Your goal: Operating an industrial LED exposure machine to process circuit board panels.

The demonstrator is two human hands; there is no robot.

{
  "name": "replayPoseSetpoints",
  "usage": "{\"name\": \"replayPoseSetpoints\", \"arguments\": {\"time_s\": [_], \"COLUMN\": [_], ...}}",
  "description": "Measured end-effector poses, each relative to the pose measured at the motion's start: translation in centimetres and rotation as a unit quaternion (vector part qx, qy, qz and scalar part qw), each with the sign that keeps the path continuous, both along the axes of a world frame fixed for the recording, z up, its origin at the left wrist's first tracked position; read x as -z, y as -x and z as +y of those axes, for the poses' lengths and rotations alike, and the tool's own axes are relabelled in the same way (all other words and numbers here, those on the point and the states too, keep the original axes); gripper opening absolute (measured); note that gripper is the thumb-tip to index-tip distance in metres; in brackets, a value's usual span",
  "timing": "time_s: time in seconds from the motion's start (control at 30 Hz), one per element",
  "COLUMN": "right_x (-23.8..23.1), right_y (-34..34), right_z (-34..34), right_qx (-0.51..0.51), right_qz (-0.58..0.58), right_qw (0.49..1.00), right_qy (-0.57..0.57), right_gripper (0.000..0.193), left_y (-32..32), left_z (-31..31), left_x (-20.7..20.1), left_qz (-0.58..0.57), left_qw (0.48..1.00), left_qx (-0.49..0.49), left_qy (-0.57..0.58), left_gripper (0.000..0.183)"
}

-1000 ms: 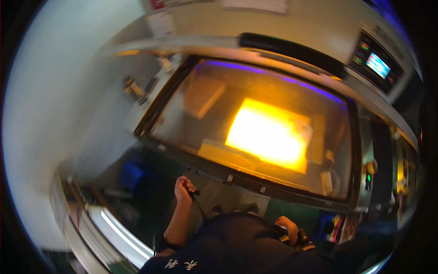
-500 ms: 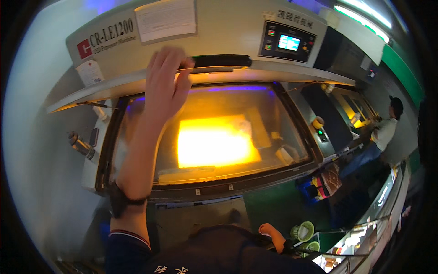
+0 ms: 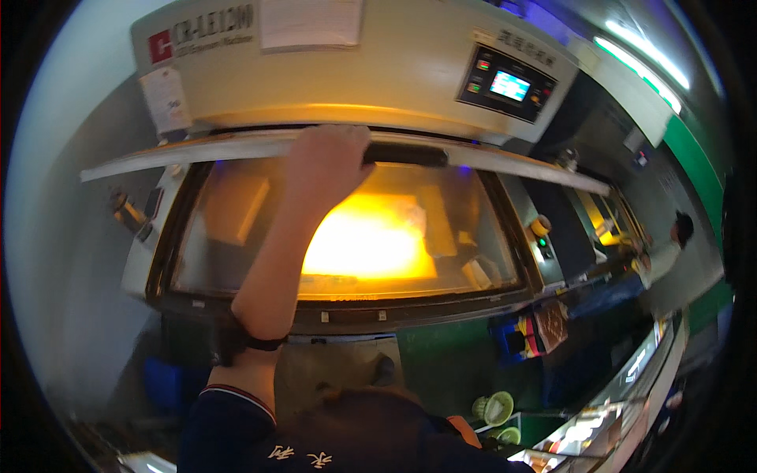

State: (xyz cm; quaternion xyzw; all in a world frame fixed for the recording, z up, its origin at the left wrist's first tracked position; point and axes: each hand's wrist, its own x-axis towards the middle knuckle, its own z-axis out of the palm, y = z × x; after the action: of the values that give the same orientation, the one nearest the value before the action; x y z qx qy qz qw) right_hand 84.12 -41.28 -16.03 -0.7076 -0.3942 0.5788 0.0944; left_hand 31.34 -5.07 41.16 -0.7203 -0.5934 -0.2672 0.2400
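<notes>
The left grip (image 3: 328, 154) is clasping the rounded black handle (image 3: 408, 155). The flat, transparent panel (image 3: 371, 240) is glowing yellow. Right grip (image 3: 460, 427): cannot tell.

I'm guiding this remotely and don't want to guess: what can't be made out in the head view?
In the head view:
Left hand, at the black handle: fingertips hidden by its own back.
Right arm: mostly hidden by the dark shirt, hand's pose unclear.
Bright patch: detail lost to glare.
Control screen: too small and blurred to read.
</notes>
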Motion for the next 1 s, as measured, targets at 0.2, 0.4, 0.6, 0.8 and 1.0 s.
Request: {"name": "replayPoseSetpoints", "arguments": {"time_s": [0.2,0.4,0.6,0.8,1.0], "right_x": [-6.8,-9.7,-9.5,-9.1,-8.2], "right_y": [-0.5,-2.1,-3.4,-5.1,-6.0], "right_z": [10.9,21.1,28.1,30.6,30.7], "right_qx": [-0.107,-0.209,-0.283,-0.291,-0.282], "right_qz": [0.018,0.035,0.047,0.057,0.071], "right_qw": [0.994,0.977,0.958,0.955,0.957], "right_qy": [0.004,-0.013,-0.014,-0.01,0.008], "right_gripper": [0.015,0.016,0.017,0.017,0.018], "left_y": [0.1,-2.3,-3.1,-4.3,-5.0], "left_z": [-5.2,-6.4,-9.1,-11.7,-12.3], "left_x": [7.0,10.4,14.1,16.0,20.8], "left_qz": [-0.08,-0.081,-0.089,-0.09,-0.024], "left_qw": [0.991,0.991,0.994,0.989,0.968], "left_qx": [0.059,0.092,0.066,0.014,-0.008], "left_qy": [-0.089,-0.047,0.016,0.113,0.248], "left_gripper": [0.018,0.022,0.028,0.034,0.024]}}
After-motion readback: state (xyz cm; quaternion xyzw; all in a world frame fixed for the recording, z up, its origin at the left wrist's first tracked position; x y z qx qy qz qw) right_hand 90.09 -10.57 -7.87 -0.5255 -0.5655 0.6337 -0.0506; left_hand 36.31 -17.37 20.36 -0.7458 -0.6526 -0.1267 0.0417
